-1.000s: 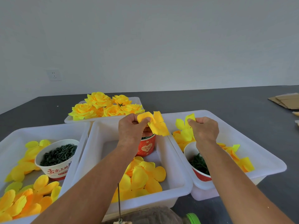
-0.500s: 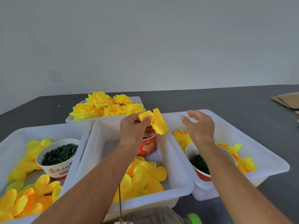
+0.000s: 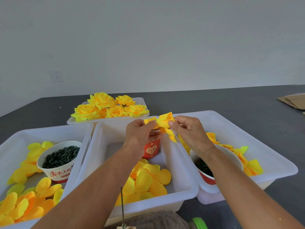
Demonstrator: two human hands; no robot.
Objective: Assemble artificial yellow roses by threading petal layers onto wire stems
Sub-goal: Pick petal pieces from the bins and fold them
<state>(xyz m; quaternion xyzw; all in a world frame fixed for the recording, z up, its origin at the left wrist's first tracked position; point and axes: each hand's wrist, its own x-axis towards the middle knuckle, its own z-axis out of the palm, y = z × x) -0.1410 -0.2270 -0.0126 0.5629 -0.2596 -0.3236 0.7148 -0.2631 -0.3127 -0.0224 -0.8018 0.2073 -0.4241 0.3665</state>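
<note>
A yellow petal layer point(image 3: 163, 123) is held up over the back of the middle white bin point(image 3: 184, 187). My left hand point(image 3: 140, 134) pinches its left side and my right hand point(image 3: 191, 131) pinches its right side between thumb and fingers. A thin wire stem point(image 3: 122, 205) stands upright at the bottom centre, below my left forearm. Loose yellow petals point(image 3: 148, 180) lie in the middle bin, behind them a small red cup point(image 3: 151, 150), partly hidden by my left hand.
The left bin point(image 3: 9, 142) holds petals and a paper bowl of dark green parts point(image 3: 61, 157). The right bin point(image 3: 280, 166) holds petals and another bowl point(image 3: 204, 169). Finished yellow roses point(image 3: 109, 107) fill a tray at the back. Cardboard point(image 3: 293, 101) lies far right.
My right hand let go of the petals in the right bin and moved left to the petal layer held by my left hand. Both hands now hold it together.
</note>
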